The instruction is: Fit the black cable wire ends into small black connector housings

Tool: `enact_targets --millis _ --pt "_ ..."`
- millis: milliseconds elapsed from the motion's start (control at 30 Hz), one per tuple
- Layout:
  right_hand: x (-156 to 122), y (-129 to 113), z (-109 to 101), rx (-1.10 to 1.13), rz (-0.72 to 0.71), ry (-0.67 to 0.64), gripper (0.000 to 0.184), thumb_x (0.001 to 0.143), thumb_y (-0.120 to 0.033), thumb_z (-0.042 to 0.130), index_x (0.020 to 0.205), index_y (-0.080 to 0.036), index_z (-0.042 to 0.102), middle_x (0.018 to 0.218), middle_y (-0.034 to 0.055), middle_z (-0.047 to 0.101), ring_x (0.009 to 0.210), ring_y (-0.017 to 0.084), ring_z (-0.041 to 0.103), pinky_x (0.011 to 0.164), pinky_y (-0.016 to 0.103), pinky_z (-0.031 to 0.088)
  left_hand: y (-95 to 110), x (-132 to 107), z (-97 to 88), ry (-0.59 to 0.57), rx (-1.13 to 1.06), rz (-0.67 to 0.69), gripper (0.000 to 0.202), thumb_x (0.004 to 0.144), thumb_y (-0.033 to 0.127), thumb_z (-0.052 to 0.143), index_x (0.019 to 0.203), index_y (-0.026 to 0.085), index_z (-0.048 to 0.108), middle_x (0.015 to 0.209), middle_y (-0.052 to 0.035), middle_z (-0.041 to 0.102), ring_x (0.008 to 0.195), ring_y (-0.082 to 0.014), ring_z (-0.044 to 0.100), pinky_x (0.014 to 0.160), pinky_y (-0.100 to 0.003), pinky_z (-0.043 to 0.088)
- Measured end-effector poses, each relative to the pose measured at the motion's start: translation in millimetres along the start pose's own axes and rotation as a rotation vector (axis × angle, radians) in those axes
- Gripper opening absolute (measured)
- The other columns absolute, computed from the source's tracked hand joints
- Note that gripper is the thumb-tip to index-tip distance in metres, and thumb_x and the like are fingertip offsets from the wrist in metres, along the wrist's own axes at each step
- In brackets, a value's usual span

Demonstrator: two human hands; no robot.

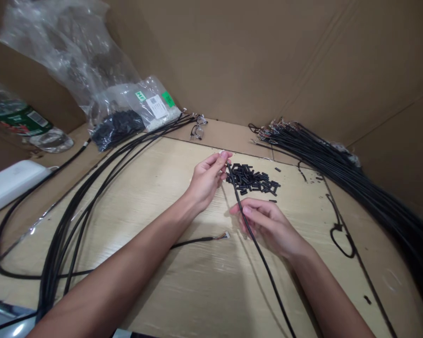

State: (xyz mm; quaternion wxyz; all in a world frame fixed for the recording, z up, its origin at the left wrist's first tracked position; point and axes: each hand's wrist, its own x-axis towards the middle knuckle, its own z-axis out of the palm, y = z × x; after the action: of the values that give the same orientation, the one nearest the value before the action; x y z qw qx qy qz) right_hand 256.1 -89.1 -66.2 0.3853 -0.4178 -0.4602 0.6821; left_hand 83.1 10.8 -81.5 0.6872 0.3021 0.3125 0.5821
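Two hands held up one end of a black cable (262, 257) over the table (197, 300).
The left hand (208, 179) pinched the cable close to its upper tip, with a bit of white showing at the fingertips; the right hand (268, 223) had it in a narrow, light hold between thumb and fingers lower down, and the rest slanted away toward the near edge. The step in hand looked like readying or checking that tip, just beside the pile of short black tubes (252, 179). The next move seemed to call for a steady left pinch and a right hold loose enough to slide along the cable.
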Motion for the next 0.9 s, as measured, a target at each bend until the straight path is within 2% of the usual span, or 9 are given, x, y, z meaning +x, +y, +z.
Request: enact_targets --millis 133,267,333,433,500,633,700,767,900 --pt "-4 -2 -8 -0.022 0.109 -0.184 0.045 0.1 -0.056 0.084 0.116 -0.014 0.084 0.063 -0.004 0.067 0.046 0.005 0.031 0.047 0.023 0.018 4 4 -1.0 0.109 -0.074 -0.013 0.028 0.082 0.032 0.102 0.087 0.013 0.083 0.083 0.0001 0.068 0.065 -0.0047 0.046 0.06 -0.019 0.038" --pt "-6 -2 -9 -0.03 0.151 -0.389 0.04 0.106 -0.054 0.078 0.106 -0.014 0.078 0.076 0.0033 0.079 0.044 0.003 0.033 0.044 0.021 0.019 5 5 0.2 0.126 -0.09 0.029 0.03 0.079 0.03 0.104 0.086 0.011 0.082 0.081 0.0001 0.068 0.065 -0.0049 0.045 0.061 -0.02 0.037" --pt "-6 -1 -5 -0.006 0.132 -0.404 0.041 0.106 -0.055 0.078 0.098 -0.015 0.074 0.075 0.0036 0.079 0.044 0.003 0.035 0.043 0.019 0.02 6 5 1.4 0.107 -0.098 0.035 0.036 0.077 0.035 0.105 0.091 0.011 0.083 0.085 -0.0005 0.07 0.064 -0.0046 0.045 0.062 -0.02 0.038" --pt "-4 -1 3 0.062 0.047 -0.256 0.045 0.101 -0.059 0.084 0.096 -0.016 0.072 0.07 -0.0006 0.074 0.041 0.002 0.034 0.04 0.017 0.022 10 -1 4.7 0.044 -0.049 0.001 0.05 0.074 0.05 0.106 0.099 0.012 0.085 0.095 -0.0041 0.075 0.067 -0.0047 0.051 0.063 -0.02 0.042" --pt "-2 -2 9 0.107 -0.025 -0.103 0.046 0.096 -0.06 0.089 0.099 -0.017 0.073 0.069 -0.0037 0.07 0.041 0.002 0.034 0.038 0.016 0.025 10 -10 9.1 -0.074 0.064 -0.061 0.056 0.072 0.056 0.106 0.1 0.012 0.085 0.098 -0.0065 0.077 0.069 -0.0066 0.057 0.063 -0.021 0.045" --pt "4 0 13 0.166 -0.094 0.08 0.057 0.081 -0.067 0.099 0.097 -0.019 0.074 0.068 -0.0054 0.067 0.041 0.002 0.035 0.036 0.015 0.029 1 -27 23.5 -0.372 0.296 -0.2 0.054 0.078 0.064 0.099 0.09 0.014 0.081 0.067 0.001 0.063 0.051 -0.0093 0.05 0.051 -0.026 0.039" --pt "7 2 12 0.174 -0.088 0.121 0.061 0.078 -0.072 0.099 0.097 -0.018 0.076 0.069 -0.0026 0.069 0.042 0.005 0.041 0.036 0.017 0.032 1 -28 31.2 -0.366 0.328 -0.173 0.055 0.083 0.069 0.093 0.091 0.016 0.08 0.059 0.0041 0.055 0.046 -0.0098 0.044 0.048 -0.027 0.035" --pt "9 5 9 0.19 -0.101 0.149 0.065 0.079 -0.076 0.096 0.098 -0.017 0.079 0.073 0.0013 0.072 0.045 0.008 0.049 0.037 0.019 0.036 13 -23 37.3 -0.303 0.355 -0.057 0.058 0.086 0.074 0.087 0.088 0.017 0.079 0.062 0.001 0.06 0.048 -0.0098 0.045 0.049 -0.027 0.032" --pt "14 8 2 0.232 -0.192 0.267 0.063 0.078 -0.074 0.094 0.096 -0.015 0.081 0.074 0.0018 0.072 0.051 0.009 0.052 0.043 0.021 0.039 76 -10 41.6 -0.193 0.449 0.152 0.054 0.095 0.07 0.08 0.087 0.017 0.081 0.056 0.0015 0.055 0.048 -0.0103 0.039 0.051 -0.029 0.026"
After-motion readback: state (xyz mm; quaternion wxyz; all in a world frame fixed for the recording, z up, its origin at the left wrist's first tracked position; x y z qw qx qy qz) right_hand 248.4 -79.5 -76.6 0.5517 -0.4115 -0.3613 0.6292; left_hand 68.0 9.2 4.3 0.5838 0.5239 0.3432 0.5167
